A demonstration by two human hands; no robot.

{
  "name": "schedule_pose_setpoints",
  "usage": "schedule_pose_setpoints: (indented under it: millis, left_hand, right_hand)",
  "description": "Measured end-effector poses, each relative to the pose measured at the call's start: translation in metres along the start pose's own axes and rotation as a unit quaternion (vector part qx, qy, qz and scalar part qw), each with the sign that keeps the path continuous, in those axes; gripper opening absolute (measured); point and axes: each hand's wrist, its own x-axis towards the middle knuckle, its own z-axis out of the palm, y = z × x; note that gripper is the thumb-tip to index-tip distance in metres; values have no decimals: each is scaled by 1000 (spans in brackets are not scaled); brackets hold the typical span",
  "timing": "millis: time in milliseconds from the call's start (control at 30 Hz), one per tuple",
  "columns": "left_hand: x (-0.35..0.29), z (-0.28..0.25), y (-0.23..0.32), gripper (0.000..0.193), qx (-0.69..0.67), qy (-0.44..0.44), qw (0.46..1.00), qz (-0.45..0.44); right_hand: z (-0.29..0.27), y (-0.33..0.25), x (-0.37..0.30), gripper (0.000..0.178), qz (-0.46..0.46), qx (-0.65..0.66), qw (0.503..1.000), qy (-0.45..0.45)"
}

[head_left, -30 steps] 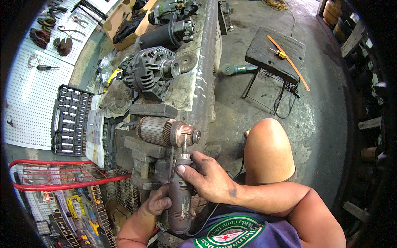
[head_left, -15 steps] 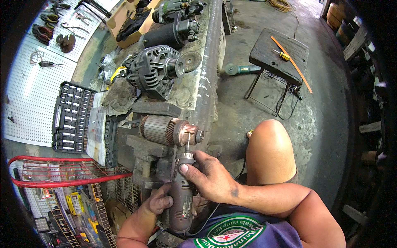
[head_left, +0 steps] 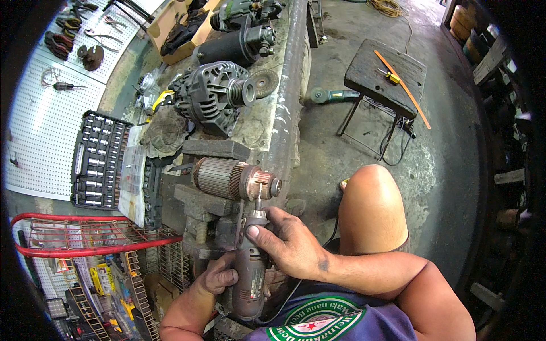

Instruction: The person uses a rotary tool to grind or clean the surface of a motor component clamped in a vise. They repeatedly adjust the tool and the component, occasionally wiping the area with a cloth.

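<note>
A long, grimy workbench [head_left: 287,96] was seen carrying an alternator [head_left: 213,96], and at its near end a vise [head_left: 199,207] in which a motor armature [head_left: 230,179] was clamped on its side. A grey rotary tool [head_left: 250,273] was gripped by both hands, its bit set against the armature's copper end. The right hand [head_left: 287,244] was closed round the tool's nose, the left hand [head_left: 219,275] curled round its body.
</note>
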Motion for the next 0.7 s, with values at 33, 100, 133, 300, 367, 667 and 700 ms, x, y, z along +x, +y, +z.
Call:
schedule_pose_setpoints:
  millis: [33, 100, 133, 300, 367, 667, 700]
  left_hand:
    - [0, 1, 1, 82, 3, -7, 1000, 4]
    - [-1, 4, 2, 81, -5, 3, 1000, 0]
    - [-1, 5, 3, 81, -18, 3, 1000, -6]
    - [-1, 6, 3, 81, -16, 11, 1000, -1]
    - [0, 7, 3, 82, -18, 13, 1000, -2]
    - [0, 7, 6, 87, 14, 10, 1000, -6]
    - [0, 7, 6, 88, 14, 11, 1000, -5]
  right_hand:
    - [0, 1, 0, 45, 0, 0, 1000, 0]
    - [1, 3, 0, 45, 7, 8, 1000, -1]
    - [2, 3, 1, 45, 25, 5, 1000, -2]
    - [1, 2, 1, 46, 8, 2, 1000, -1]
    - [1, 0, 0, 46, 9, -3, 1000, -1]
    - [0, -5, 1, 47, 17, -3, 1000, -5]
    - [0, -5, 1, 47, 12, -5, 1000, -4]
